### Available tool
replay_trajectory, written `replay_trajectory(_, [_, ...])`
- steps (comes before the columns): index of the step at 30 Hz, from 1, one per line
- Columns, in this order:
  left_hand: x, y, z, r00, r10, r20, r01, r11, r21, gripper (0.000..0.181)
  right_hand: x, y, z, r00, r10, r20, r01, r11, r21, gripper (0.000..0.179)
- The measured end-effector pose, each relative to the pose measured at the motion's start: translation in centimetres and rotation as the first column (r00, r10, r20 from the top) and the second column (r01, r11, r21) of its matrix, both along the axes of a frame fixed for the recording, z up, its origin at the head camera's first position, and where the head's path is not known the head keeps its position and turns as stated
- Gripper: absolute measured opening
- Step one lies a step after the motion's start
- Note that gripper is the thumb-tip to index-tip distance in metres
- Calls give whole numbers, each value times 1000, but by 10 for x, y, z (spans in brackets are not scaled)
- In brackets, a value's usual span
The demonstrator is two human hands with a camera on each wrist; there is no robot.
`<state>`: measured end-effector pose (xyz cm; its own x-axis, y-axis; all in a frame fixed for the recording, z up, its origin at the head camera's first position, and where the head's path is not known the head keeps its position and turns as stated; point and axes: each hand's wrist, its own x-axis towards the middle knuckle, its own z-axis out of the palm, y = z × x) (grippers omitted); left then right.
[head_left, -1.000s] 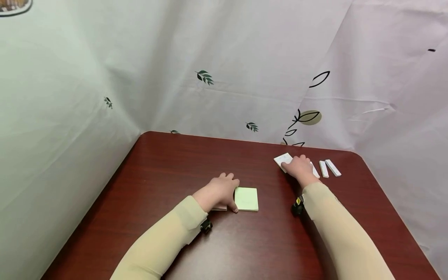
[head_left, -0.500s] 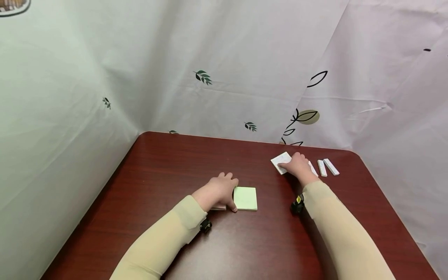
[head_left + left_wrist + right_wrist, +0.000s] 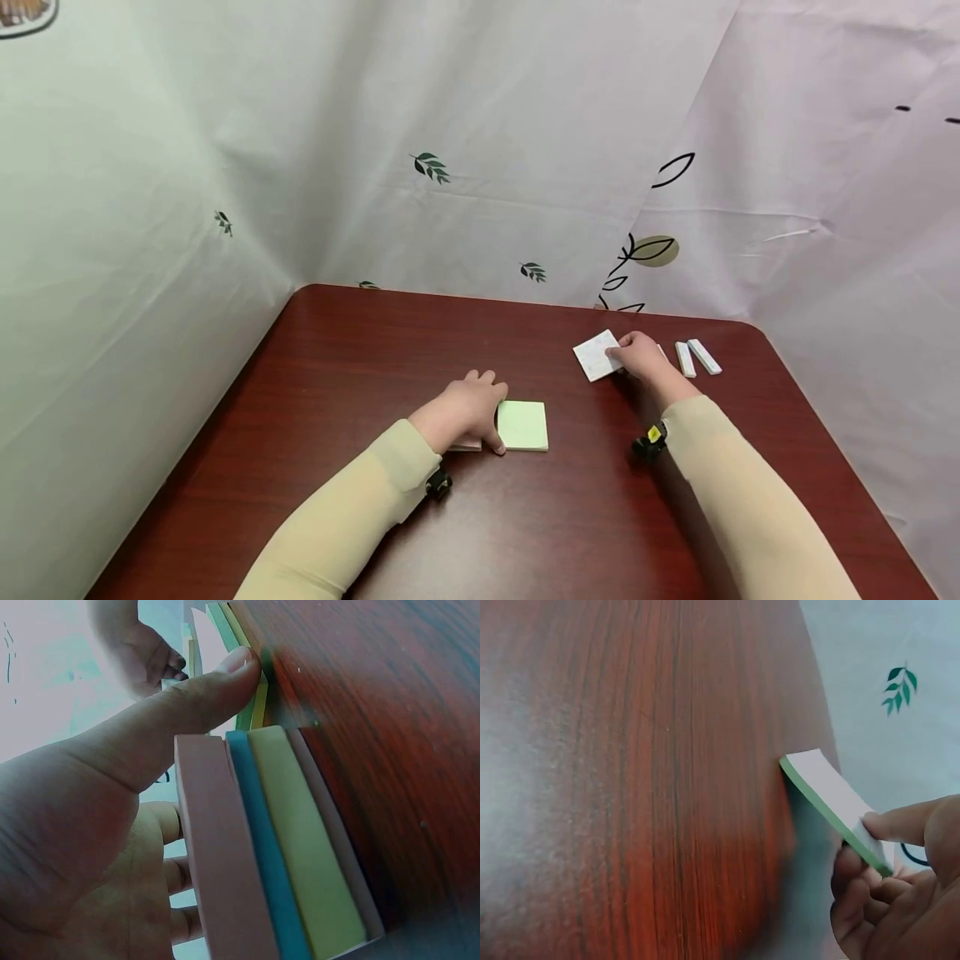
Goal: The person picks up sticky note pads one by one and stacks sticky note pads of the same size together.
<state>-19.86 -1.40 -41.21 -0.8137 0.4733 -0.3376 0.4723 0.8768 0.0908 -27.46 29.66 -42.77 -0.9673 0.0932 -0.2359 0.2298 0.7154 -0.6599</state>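
A square sticky note pad (image 3: 597, 356), white on top with a green edge, is tilted off the table in my right hand (image 3: 641, 353). In the right wrist view the thumb lies on its top face and curled fingers lie beneath. My left hand (image 3: 471, 410) spans the left side of a pale green sticky note stack (image 3: 522, 427), thumb at its near corner and index finger by its far corner. Under that palm lies a second stack of sticky notes (image 3: 262, 847), layered pink, blue, yellow and pink. The palm covers most of this stack in the head view.
Narrow white strips (image 3: 695, 358) lie to the right of my right hand, one partly hidden behind it. The dark red wooden table (image 3: 375, 350) meets hanging white cloth (image 3: 465, 233) along its back and sides.
My right hand has lifted the white-topped sticky note pad and tilted it, shifting it slightly left and nearer. My left hand stays at the green stack. The head view has drifted slightly.
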Motion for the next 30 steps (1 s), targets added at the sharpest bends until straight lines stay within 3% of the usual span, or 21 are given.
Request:
replay_trajectory(7, [-1,-1,0,1000,0,0,0,1000,-2,87,13,-2,0,997,47,55,-41,993,-113,26])
replay_trajectory(15, [0,-1,0,1000,0,2,0,1000,1,87,39,-6,-8,986,156,58,-148,981,-123,64])
replay_trajectory(20, [-1,-1,-2,1000,0,1,0,1000,6,87,57,-8,-10,976,210,54,-203,972,-115,61])
replay_trajectory(30, [-1,-1,-2,1000,4,6,-4,1000,13,88,86,-10,-15,976,217,36,-212,972,-105,57])
